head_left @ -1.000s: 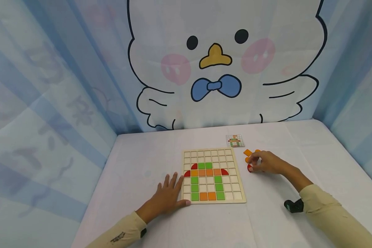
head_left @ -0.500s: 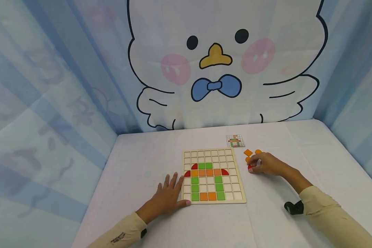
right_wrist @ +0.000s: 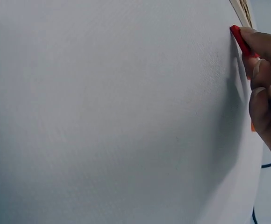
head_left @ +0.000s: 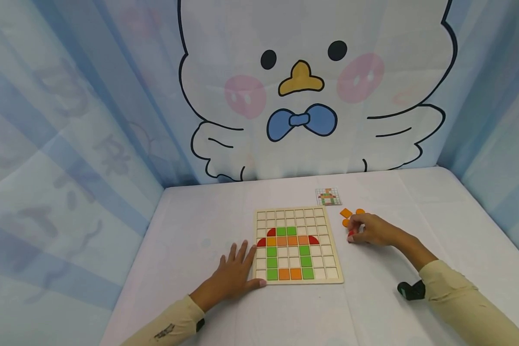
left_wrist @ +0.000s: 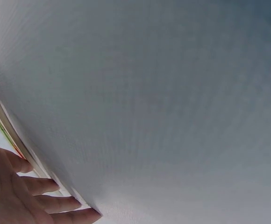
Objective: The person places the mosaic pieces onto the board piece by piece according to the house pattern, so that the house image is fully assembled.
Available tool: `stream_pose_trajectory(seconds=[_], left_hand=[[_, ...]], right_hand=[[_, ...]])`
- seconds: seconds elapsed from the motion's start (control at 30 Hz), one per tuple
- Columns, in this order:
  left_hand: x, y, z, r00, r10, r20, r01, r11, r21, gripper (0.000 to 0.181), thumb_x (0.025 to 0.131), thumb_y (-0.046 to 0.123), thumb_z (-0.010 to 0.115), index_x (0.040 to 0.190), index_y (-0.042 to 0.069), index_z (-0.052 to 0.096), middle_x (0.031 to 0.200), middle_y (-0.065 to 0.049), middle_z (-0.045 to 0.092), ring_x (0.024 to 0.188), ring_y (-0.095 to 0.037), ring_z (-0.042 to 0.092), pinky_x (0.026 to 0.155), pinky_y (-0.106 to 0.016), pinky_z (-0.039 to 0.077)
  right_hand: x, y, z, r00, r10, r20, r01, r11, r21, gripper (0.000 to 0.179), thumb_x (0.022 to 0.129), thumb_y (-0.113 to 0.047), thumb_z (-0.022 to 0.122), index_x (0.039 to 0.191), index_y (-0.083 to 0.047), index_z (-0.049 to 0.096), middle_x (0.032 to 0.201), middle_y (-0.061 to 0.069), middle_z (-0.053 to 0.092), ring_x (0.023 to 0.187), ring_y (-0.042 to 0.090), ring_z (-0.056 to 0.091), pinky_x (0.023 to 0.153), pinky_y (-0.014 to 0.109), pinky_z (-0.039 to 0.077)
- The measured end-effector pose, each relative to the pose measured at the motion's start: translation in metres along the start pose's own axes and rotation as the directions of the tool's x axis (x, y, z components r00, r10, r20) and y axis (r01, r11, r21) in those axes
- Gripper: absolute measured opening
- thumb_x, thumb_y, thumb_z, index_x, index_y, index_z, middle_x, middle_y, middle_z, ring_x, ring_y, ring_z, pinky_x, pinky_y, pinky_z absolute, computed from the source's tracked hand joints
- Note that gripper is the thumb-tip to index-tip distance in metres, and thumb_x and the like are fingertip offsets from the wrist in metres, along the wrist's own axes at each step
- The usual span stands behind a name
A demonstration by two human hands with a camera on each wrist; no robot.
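My right hand (head_left: 374,229) pinches a small red tile (right_wrist: 240,41) between thumb and fingers, close over the table to the right of the board. In the head view only a bit of that tile shows beside the thumb. My left hand (head_left: 230,275) lies with fingers spread at the left edge of the wooden grid board (head_left: 335,259), its thumb on the near rim. Green, orange and red tiles sit in the board's squares, among them a green tile (head_left: 271,263), an orange tile (head_left: 284,274) and a red rounded tile (head_left: 313,240).
Behind the board's right corner lies a small pattern card (head_left: 328,196). Loose orange pieces lie near my right fingers: a square tile (head_left: 346,213) and a round piece (head_left: 360,211). A printed curtain (head_left: 302,158) closes off the far side of the white table (head_left: 190,226).
The right hand has shifted slightly to the right and nearer to me, and the red tile has moved and tilted with it. The left hand and board have stayed in place.
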State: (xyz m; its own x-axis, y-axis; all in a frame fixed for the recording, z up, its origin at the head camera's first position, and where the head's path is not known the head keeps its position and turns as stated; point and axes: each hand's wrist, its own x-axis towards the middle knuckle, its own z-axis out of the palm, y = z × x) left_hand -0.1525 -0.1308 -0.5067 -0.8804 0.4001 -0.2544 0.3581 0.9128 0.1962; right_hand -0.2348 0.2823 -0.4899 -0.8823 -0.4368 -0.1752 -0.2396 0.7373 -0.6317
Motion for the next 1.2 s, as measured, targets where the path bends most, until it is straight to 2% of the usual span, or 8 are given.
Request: stream_pose_trajectory(seconds=[0.1,0.23,0.43,0.73,0.93,1.07,1.2], left_hand=[[0.001,0.0,0.0,1.0,-0.003,0.002,0.003,1.0,0.004,0.101,0.084,0.079,0.044,0.157,0.013,0.021,0.163,-0.018,0.017,0.146,-0.049,0.017,0.106,-0.069,0.029],[0.001,0.0,0.0,1.0,-0.005,0.005,0.005,1.0,0.007,0.101,0.084,0.079,0.044,0.157,0.014,0.021,0.163,-0.018,0.017,0.147,-0.049,0.017,0.106,-0.069,0.029],[0.0,0.001,-0.002,1.0,-0.004,0.01,0.004,1.0,0.009,0.1,0.084,0.079,0.044,0.157,0.014,0.021,0.163,-0.018,0.017,0.146,-0.049,0.018,0.106,-0.069,0.03],[0.0,0.001,-0.001,1.0,-0.009,0.016,0.009,1.0,0.009,0.1,0.084,0.078,0.045,0.157,0.013,0.021,0.163,-0.018,0.016,0.147,-0.048,0.017,0.106,-0.069,0.03],[0.001,0.001,0.0,1.0,-0.019,0.019,0.019,1.0,0.021,0.1,0.084,0.079,0.045,0.157,0.014,0.021,0.163,-0.017,0.016,0.147,-0.048,0.017,0.107,-0.068,0.03],[0.001,0.001,0.0,1.0,-0.02,0.019,0.02,1.0,0.016,0.1,0.084,0.078,0.046,0.157,0.014,0.022,0.163,-0.017,0.017,0.147,-0.048,0.018,0.107,-0.068,0.03],[0.001,0.001,-0.001,1.0,-0.017,0.02,0.017,1.0,0.009,0.1,0.084,0.078,0.046,0.157,0.014,0.021,0.163,-0.017,0.017,0.147,-0.048,0.018,0.107,-0.068,0.03]], right_hand=[[-0.001,0.0,0.0,1.0,0.01,0.02,-0.011,0.999,0.043,0.019,0.09,-0.017,0.071,0.104,-0.006,0.064,0.09,0.004,0.06,0.07,0.014,0.052,0.057,0.025,0.046],[-0.001,0.0,0.0,1.0,0.016,0.008,-0.017,0.998,0.059,0.02,0.093,-0.013,0.065,0.111,-0.006,0.066,0.095,0.006,0.063,0.063,0.014,0.052,0.054,0.026,0.047],[0.002,0.001,0.002,0.999,0.044,-0.001,-0.044,0.997,0.063,0.016,0.093,-0.013,0.064,0.108,-0.009,0.069,0.096,0.006,0.062,0.06,0.014,0.053,0.053,0.026,0.048],[0.007,-0.009,0.007,0.999,0.034,-0.004,-0.033,0.995,0.093,0.016,0.093,-0.021,0.067,0.106,-0.012,0.068,0.091,0.005,0.059,0.058,0.015,0.051,0.052,0.026,0.046],[0.014,-0.015,0.01,0.999,-0.037,-0.013,0.038,0.995,0.096,0.023,0.091,-0.027,0.07,0.105,-0.009,0.07,0.085,0.002,0.062,0.063,0.012,0.054,0.055,0.025,0.048],[0.018,-0.019,0.012,0.997,-0.07,-0.007,0.071,0.99,0.125,0.025,0.09,-0.023,0.071,0.109,-0.006,0.07,0.091,0.004,0.066,0.063,0.012,0.055,0.056,0.024,0.049],[0.023,-0.024,0.014,0.995,-0.095,0.015,0.091,0.983,0.159,0.026,0.092,-0.018,0.068,0.114,-0.005,0.07,0.092,0.006,0.068,0.057,0.011,0.053,0.052,0.023,0.045]])
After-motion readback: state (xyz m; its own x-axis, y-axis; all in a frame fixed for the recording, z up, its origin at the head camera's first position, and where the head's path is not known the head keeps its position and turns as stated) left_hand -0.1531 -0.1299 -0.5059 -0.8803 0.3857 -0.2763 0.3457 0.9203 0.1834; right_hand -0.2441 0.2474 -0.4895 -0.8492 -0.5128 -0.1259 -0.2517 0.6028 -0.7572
